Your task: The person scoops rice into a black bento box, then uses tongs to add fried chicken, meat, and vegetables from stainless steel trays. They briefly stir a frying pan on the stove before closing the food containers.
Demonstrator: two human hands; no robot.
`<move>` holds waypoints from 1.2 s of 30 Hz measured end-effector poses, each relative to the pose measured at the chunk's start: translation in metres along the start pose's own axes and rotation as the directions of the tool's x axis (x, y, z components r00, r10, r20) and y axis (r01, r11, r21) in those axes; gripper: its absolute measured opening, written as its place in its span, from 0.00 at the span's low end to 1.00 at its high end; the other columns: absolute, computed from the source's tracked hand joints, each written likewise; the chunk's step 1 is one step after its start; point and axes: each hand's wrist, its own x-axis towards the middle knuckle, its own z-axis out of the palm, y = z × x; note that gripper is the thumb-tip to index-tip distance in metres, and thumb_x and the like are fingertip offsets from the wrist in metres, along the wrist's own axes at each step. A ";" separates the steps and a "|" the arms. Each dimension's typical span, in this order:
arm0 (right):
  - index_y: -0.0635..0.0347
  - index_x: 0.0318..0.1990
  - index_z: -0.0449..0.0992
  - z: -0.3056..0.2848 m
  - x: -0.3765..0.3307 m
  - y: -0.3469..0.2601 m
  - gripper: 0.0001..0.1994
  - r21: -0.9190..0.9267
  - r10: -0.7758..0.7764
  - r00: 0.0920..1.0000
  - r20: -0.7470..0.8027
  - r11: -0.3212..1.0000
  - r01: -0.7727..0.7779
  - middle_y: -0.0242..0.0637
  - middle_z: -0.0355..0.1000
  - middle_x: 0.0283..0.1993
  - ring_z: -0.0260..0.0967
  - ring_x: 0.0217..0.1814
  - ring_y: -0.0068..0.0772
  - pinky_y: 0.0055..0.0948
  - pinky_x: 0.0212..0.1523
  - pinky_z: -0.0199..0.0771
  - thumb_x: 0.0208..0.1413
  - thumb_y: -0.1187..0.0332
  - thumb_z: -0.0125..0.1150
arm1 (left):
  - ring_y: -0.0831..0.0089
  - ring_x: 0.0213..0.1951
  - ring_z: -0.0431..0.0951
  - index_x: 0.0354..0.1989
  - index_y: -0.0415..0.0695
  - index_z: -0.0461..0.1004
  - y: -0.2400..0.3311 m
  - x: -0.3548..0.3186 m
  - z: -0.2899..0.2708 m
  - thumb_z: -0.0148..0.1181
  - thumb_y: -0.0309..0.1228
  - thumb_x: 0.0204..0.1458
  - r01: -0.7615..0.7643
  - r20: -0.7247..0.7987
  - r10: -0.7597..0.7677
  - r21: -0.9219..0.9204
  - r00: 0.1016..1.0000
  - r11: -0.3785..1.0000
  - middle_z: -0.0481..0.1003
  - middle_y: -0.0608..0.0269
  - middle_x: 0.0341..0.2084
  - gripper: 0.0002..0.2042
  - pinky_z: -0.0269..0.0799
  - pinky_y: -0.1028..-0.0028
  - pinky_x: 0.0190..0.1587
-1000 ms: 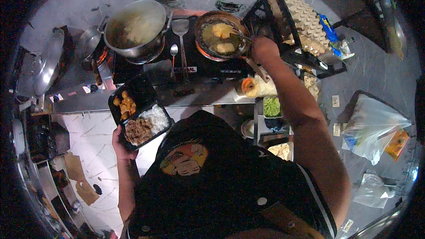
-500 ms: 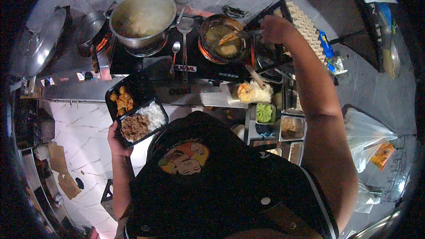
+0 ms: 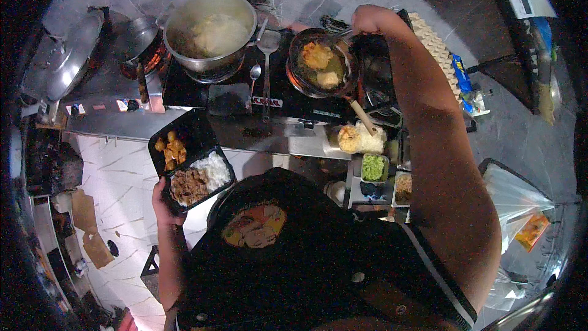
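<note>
A food-stall kitchen. A big steel pot (image 3: pixel 211 30) and a pan (image 3: pixel 321 64) sit on the stove (image 3: pixel 226 95). Tubs of toppings (image 3: pixel 373 168) stand just beside it.

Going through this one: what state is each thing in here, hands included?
Left hand: grip closed on the black meal tray.
Black meal tray: held level, compartments filled with rice, meat and fried pieces.
Right hand: closed on a utensil over the small pan.
Small pan: on the stove, food inside.
Big steel pot: uncovered, full.

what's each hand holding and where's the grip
The left hand holds the black meal tray by its near corner. The right hand grips the handle end of a utensil reaching into the pan.
</note>
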 end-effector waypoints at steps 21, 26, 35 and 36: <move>0.57 0.53 0.81 0.161 -0.092 -0.045 0.20 0.533 0.403 0.898 -0.174 0.806 -0.259 0.54 0.80 0.51 0.78 0.58 0.60 0.50 0.59 0.78 0.56 0.58 0.68 | 0.53 0.60 0.79 0.66 0.41 0.72 0.001 0.012 0.028 0.53 0.49 0.66 0.004 0.032 -0.006 0.077 0.999 0.997 0.79 0.53 0.59 0.28 0.74 0.53 0.64; 0.58 0.51 0.83 0.135 -0.114 -0.072 0.21 0.521 0.368 0.901 -0.229 0.829 -0.206 0.57 0.81 0.48 0.80 0.52 0.62 0.52 0.54 0.79 0.60 0.52 0.65 | 0.53 0.60 0.79 0.67 0.40 0.71 0.005 0.008 0.029 0.53 0.50 0.66 0.013 0.027 -0.016 0.108 1.000 0.994 0.79 0.53 0.59 0.29 0.74 0.52 0.64; 0.58 0.42 0.86 0.138 -0.138 -0.082 0.26 0.544 0.355 0.932 -0.080 0.799 -0.257 0.55 0.82 0.42 0.81 0.43 0.56 0.49 0.44 0.78 0.64 0.42 0.57 | 0.53 0.60 0.79 0.67 0.40 0.71 0.007 0.013 0.043 0.52 0.49 0.67 0.020 0.098 -0.030 0.099 0.995 0.995 0.78 0.52 0.60 0.28 0.74 0.52 0.65; 0.58 0.41 0.86 0.136 -0.144 -0.088 0.26 0.569 0.334 0.937 -0.097 0.792 -0.223 0.54 0.82 0.40 0.81 0.41 0.54 0.49 0.43 0.78 0.64 0.42 0.57 | 0.52 0.60 0.80 0.67 0.41 0.71 0.006 0.013 0.045 0.52 0.49 0.66 0.014 0.078 -0.022 0.104 0.997 0.994 0.79 0.52 0.60 0.28 0.75 0.51 0.64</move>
